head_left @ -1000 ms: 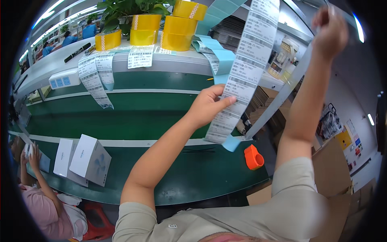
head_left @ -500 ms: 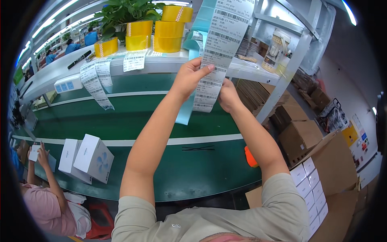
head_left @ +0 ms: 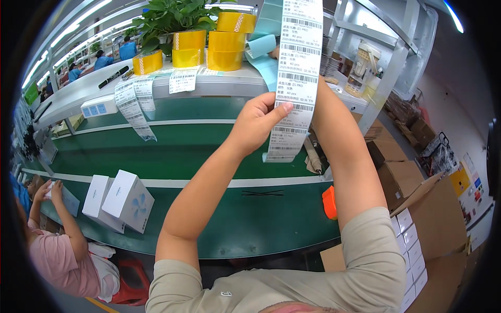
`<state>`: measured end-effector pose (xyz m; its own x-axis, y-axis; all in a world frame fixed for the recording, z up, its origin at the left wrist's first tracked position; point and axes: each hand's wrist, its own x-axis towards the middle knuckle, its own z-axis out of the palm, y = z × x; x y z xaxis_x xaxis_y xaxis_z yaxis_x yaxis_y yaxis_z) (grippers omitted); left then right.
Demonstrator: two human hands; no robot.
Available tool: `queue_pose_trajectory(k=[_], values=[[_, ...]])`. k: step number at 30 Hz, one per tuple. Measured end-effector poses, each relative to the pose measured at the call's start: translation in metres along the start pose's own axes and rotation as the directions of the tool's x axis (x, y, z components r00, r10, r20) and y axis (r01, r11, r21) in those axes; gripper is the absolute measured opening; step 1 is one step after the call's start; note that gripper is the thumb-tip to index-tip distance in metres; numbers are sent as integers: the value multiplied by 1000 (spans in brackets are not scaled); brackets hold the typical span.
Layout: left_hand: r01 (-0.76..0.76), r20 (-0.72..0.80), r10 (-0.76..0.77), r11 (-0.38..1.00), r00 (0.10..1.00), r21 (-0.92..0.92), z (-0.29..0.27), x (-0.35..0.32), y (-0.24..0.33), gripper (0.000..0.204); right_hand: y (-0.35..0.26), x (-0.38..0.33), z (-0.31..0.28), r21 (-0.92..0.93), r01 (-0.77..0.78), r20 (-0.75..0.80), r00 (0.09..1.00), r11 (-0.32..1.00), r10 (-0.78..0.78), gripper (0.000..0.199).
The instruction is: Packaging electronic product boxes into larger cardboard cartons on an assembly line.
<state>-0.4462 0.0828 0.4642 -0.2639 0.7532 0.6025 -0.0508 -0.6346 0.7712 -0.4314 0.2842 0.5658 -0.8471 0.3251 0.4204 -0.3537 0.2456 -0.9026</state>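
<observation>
While left hand [head_left: 255, 125] fingers are pinching label strip [head_left: 295, 78] mid-length, right hand is reaching behind strip, hidden, grip unclear. Judging: strip-handling step; next needs steady lower hold.

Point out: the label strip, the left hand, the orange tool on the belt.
label strip [head_left: 296, 78], head view, on the printed face above the thumb.
left hand [head_left: 255, 125], head view, on the back of the hand.
orange tool [head_left: 329, 202], head view, on its body.
</observation>
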Motion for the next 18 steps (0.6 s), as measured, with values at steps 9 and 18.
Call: queue_pose_trajectory(k=[9,18], values=[[78,-66,-76,997,995,19,-33,-42,-29,34,27,-4,12,-38,43,28,999,998,-42,30],[-96,-485,107,994,868,46,-64,-22,-96,39,26,61,7,-131,94,0,995,987,-95,31]])
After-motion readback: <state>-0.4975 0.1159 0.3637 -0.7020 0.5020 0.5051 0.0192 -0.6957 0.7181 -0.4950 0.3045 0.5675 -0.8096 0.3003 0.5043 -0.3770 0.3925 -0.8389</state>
